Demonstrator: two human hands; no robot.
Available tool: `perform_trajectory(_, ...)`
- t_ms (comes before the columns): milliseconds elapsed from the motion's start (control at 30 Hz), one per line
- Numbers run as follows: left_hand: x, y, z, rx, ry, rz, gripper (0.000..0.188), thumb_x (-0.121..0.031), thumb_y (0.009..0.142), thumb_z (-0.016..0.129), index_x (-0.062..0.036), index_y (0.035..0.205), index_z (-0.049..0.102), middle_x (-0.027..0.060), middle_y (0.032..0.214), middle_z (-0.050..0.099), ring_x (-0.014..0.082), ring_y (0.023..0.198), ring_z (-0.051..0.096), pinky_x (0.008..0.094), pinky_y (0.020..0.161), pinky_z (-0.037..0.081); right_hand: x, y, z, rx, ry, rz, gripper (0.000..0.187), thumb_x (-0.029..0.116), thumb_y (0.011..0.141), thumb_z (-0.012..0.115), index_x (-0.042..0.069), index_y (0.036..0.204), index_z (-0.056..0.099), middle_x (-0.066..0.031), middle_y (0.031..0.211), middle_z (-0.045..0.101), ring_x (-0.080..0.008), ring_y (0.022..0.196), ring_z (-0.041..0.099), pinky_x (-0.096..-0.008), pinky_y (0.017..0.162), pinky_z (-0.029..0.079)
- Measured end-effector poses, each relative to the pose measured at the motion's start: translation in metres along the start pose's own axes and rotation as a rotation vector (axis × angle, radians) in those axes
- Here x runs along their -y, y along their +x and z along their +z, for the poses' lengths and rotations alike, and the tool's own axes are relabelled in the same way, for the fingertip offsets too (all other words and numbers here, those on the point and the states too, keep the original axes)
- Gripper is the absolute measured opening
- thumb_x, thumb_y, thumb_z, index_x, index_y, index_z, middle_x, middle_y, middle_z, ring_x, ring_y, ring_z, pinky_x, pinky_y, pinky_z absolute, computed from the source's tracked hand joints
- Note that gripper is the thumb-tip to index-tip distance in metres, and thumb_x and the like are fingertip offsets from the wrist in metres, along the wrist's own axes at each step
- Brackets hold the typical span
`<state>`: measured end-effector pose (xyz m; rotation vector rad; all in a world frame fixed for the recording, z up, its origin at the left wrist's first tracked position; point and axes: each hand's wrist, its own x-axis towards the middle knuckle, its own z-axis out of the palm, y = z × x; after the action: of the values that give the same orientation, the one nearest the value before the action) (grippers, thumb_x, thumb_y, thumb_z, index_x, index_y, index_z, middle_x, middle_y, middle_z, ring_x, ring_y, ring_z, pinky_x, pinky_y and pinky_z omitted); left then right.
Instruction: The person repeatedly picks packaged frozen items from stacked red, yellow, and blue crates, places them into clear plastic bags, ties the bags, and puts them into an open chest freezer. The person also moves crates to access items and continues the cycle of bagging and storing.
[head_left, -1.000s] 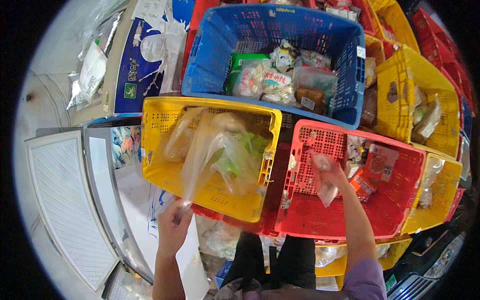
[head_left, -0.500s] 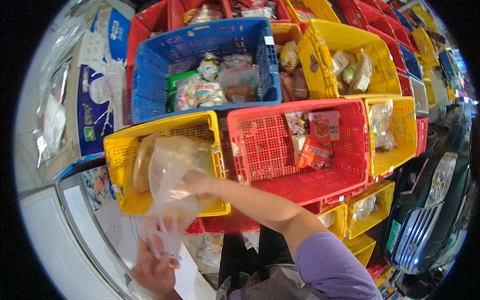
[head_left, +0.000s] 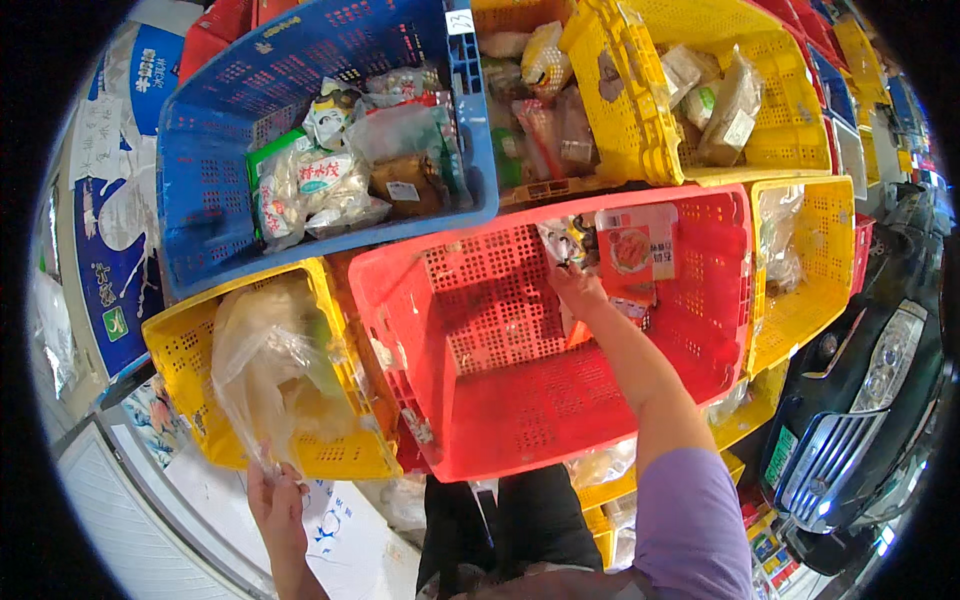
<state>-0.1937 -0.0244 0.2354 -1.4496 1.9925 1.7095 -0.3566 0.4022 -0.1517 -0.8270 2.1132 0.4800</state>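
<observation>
My left hand is closed on the gathered edge of a clear plastic bag. The bag droops inside the yellow crate at the left, over contents that its film blurs. Inside the red crate in the middle, my right hand pinches the lower end of a white-and-black packet; its fingertips are partly hidden. Just right of that packet lies a red-and-white package with a food picture. Below it, partly behind my right hand, is an orange packet.
A blue crate with several bagged foods stands behind. Yellow crates stand at the far right and right, holding packages. A dark car is at the right edge. White boxes lie below my left hand.
My right hand has left the plastic bag and moved right into the red crate, to the packets. My left hand still holds the bag's edge. The view has shifted right.
</observation>
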Motion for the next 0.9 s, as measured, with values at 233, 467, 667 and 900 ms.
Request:
perform_trajectory(233,-0.01,0.004,-0.034,-0.069,0.663,0.088,0.038,-0.013,0.089,0.059,-0.0058,0.125,0.053,0.0035,0.076,0.061,0.0072,0.055,0.053,0.0219,0.047,0.043,0.012,-0.115,-0.013,0.03,-0.077,-0.119,0.019,0.014,0.076,0.062,0.015,0.093,0.071,0.0011,0.091,0.065,-0.0229,0.106,0.055,-0.0397,0.079,0.049)
perform_trajectory(467,-0.034,0.008,-0.084,0.163,0.003,-0.043,0.027,-0.021,0.088,0.058,-0.0019,0.107,0.061,-0.0031,0.058,0.044,0.0053,0.046,0.037,0.0215,0.043,0.027,0.056,-0.317,-0.187,-0.691,1.2,0.015,0.028,-0.005,0.068,0.064,0.0,0.096,0.068,-0.0129,0.085,0.061,-0.0243,0.077,0.059,-0.0341,0.068,0.047)
perform_trajectory(667,-0.079,-0.046,-0.102,0.319,-0.263,-0.101,0.059,-0.009,0.082,0.049,0.0002,0.14,0.039,-0.0037,0.063,0.043,0.0057,0.049,0.036,0.0191,0.044,0.025,0.168,-0.32,-0.291,-0.699,1.545,-0.547,0.033,0.0,0.074,0.072,-0.001,0.106,0.067,-0.0107,0.088,0.062,-0.0207,0.082,0.059,-0.0316,0.07,0.047)
perform_trajectory(900,-0.1,-0.107,-0.111,0.563,-0.287,0.086,0.065,-0.025,0.087,0.051,0.0091,0.14,0.033,-0.0058,0.052,0.038,0.0022,0.037,0.028,0.016,0.037,0.026,0.29,-0.201,-0.324,-0.992,0.752,-0.784,0.049,0.007,0.067,0.065,0.008,0.116,0.062,-0.0093,0.1,0.06,-0.0256,0.098,0.057,-0.0332,0.08,0.052)
